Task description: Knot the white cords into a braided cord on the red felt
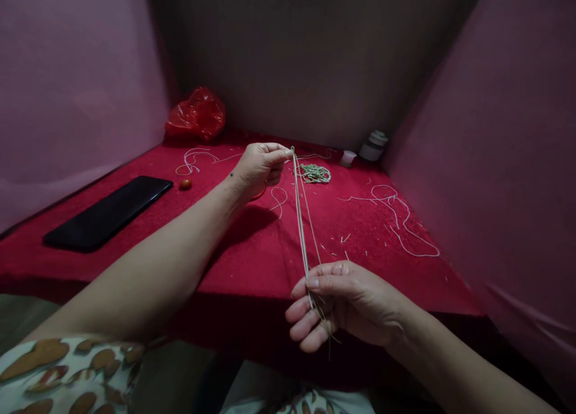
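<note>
- Far left on the red cloth table point(252, 252): black phone point(108, 211), screen dark, lying flat; just right of it, a small orange bead point(185, 184).
- Back left corner: crumpled red plastic bag point(197, 115), mouth not visible, contents impossible to tell.
- Left hand point(261, 165) raised above the table, thumb and fingertips pinched closed on the top end of the thread point(302, 222).
- Thread stretched taut as 2 or 3 thin pale strands, sloping down from the left-hand pinch to the right hand; probably very light, limp and soft, likely to slip or tangle unless kept under tension; best held by pinching near each end, as here.
- Right hand point(342, 303) near the table's front edge, thumb pressed on the lower end of the strands, fingers curled around the loose tails.
- Behind the thread: small tangle of greenish cord point(315, 173).
- Back right: small white cup point(347, 158) and a lidded jar point(373, 145), contents unseen.
- Right side: loose white thread offcuts point(396, 213) scattered.
</note>
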A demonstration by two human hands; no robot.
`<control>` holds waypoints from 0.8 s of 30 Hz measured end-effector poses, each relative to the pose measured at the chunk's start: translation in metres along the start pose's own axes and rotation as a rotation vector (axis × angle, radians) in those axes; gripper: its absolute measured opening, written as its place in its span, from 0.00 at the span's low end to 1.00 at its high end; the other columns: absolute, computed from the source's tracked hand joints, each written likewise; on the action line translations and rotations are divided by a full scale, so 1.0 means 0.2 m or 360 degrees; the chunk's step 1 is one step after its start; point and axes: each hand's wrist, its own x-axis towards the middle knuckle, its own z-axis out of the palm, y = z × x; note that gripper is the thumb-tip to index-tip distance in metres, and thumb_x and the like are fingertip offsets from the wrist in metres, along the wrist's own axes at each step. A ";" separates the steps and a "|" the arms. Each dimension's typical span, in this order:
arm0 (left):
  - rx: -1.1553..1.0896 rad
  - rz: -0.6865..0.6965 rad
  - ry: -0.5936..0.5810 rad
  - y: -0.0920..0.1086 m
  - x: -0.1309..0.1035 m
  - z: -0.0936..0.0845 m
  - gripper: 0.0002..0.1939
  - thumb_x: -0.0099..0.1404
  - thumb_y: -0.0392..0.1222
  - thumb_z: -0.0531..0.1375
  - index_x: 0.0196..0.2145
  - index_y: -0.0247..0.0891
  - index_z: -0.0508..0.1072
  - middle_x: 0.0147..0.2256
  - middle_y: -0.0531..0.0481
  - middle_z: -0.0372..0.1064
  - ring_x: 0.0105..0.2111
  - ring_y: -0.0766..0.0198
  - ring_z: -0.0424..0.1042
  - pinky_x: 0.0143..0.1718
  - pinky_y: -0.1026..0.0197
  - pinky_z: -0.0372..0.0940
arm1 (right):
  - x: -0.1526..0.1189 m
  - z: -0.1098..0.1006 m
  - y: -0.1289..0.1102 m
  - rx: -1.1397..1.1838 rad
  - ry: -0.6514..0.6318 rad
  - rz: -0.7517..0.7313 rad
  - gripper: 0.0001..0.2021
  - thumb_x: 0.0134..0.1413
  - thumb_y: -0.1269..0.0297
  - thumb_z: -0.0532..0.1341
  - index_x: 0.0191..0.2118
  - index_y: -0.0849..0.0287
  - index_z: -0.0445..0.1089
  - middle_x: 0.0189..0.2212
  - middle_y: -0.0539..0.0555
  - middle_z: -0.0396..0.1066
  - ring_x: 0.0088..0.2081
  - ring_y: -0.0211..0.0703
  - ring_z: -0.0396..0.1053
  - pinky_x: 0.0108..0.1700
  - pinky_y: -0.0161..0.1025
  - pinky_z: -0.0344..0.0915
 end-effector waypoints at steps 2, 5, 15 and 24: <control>0.0011 -0.0003 -0.0004 0.00 0.00 0.00 0.08 0.52 0.36 0.60 0.23 0.35 0.62 0.13 0.63 0.43 0.11 0.79 0.42 0.12 0.71 0.36 | -0.01 0.01 0.02 0.0040 0.0006 0.0010 0.10 0.51 0.67 0.58 0.36 0.70 0.69 0.29 0.62 0.73 0.30 0.48 0.74 0.32 0.45 0.69; 0.0028 0.0017 -0.0024 -0.01 0.00 -0.01 0.07 0.53 0.37 0.60 0.24 0.35 0.63 0.14 0.63 0.43 0.11 0.79 0.42 0.13 0.70 0.36 | -0.01 0.03 0.06 0.0059 0.0028 0.0012 0.10 0.50 0.67 0.58 0.36 0.71 0.69 0.29 0.62 0.73 0.30 0.48 0.74 0.33 0.45 0.69; 0.0133 -0.0055 -0.0059 0.00 -0.01 0.00 0.09 0.53 0.42 0.61 0.25 0.37 0.64 0.15 0.62 0.44 0.13 0.78 0.42 0.14 0.68 0.37 | -0.15 0.11 -0.01 -0.1456 0.0256 -0.0031 0.06 0.47 0.65 0.61 0.31 0.62 0.71 0.27 0.52 0.72 0.28 0.36 0.68 0.32 0.33 0.63; 0.0358 -0.0135 -0.0279 0.02 -0.05 0.05 0.08 0.56 0.42 0.60 0.26 0.36 0.67 0.14 0.61 0.47 0.13 0.78 0.44 0.14 0.68 0.40 | 0.10 -0.02 -0.47 -0.1554 0.1204 -0.1277 0.13 0.48 0.64 0.60 0.40 0.63 0.68 0.29 0.53 0.69 0.26 0.36 0.67 0.29 0.37 0.66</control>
